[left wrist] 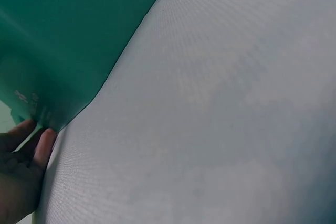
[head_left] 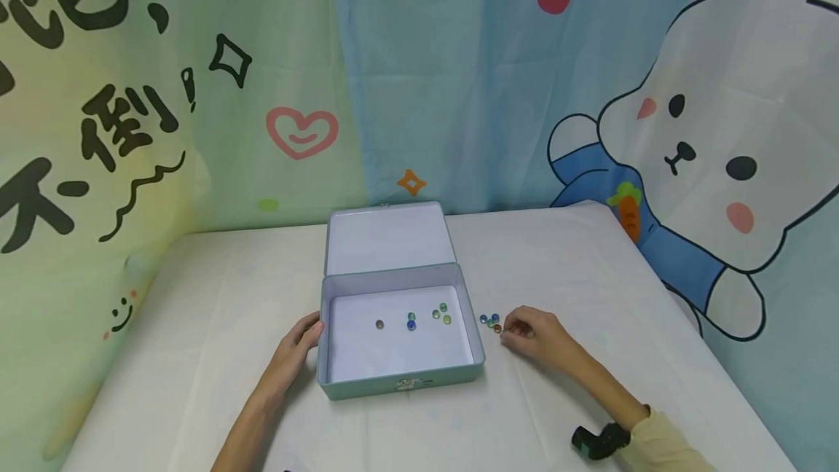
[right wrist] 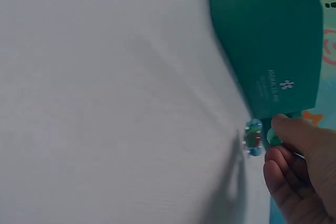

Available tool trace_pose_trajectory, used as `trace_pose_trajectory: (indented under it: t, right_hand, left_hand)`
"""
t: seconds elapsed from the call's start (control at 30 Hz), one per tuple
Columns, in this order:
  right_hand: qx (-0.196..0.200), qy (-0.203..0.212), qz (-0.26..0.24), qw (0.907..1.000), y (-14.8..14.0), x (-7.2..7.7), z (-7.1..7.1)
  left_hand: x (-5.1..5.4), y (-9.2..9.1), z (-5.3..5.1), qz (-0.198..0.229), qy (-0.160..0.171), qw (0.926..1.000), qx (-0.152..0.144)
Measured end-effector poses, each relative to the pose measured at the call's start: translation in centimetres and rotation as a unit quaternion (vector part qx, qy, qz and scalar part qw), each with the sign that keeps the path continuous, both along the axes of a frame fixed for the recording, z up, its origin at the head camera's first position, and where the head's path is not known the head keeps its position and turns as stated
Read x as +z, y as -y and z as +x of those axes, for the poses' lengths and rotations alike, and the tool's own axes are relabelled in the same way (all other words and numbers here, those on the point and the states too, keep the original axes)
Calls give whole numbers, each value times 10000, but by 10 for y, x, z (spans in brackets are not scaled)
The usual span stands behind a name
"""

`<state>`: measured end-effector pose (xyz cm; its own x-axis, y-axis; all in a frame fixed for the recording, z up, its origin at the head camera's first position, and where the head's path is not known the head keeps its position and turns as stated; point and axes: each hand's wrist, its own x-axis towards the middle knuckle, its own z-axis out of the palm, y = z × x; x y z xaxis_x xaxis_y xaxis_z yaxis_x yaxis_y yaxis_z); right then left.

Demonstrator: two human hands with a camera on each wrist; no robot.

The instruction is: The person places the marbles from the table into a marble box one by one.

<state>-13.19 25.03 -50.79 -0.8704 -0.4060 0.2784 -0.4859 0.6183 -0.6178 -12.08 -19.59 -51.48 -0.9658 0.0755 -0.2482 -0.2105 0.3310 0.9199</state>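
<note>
A green tin box (head_left: 401, 387) lies open on the white-covered table, its lid (head_left: 391, 239) tipped back behind it. Several glass marbles (head_left: 411, 325) are scattered on its pale floor. My left hand (head_left: 293, 352) rests against the box's left wall, fingertips touching the outside near a lower corner in the left wrist view. To the right of the box, my right hand (head_left: 534, 333) pinches a green marble (right wrist: 273, 136) between thumb and fingers. Just left of those fingers, several loose marbles (right wrist: 253, 137) in blue, green and amber sit close together on the cloth.
White cloth covers the table (head_left: 550, 261). Behind it hangs a printed curtain (head_left: 419, 79) with hearts, lettering and a cartoon rabbit. A black device (head_left: 599, 441) is strapped on the right wrist.
</note>
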Motion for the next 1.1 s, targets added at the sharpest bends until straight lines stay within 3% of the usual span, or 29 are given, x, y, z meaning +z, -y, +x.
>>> trace_pose_trajectory:
  t: [0.17, 0.33, 0.47, 0.7, 0.87, 1.1]
  right_hand:
    - [-4, -163, -67, 9998, 4, 22, -9]
    - [-80, -81, -159, 9998, 16, 53, -16]
    - [109, 69, -178, 9998, 33, 77, -22]
    - [882, 197, -15, 9959, 73, 105, -40]
    - [1669, 326, -6, 9854, 110, 120, -51]
    - [2509, 432, 360, 9664, 162, 122, -71]
  left_hand:
    - [-2, 0, 0, 45, -17, 10000, 29]
    - [-2, 0, 0, 53, -29, 10000, -6]
    - [-1, 0, -1, 64, -29, 10000, 3]
    - [0, 1, -1, 46, -11, 10000, 24]
    - [1, 1, -1, -23, -5, 10000, 12]
    - [1, 0, -1, 31, -13, 10000, 6]
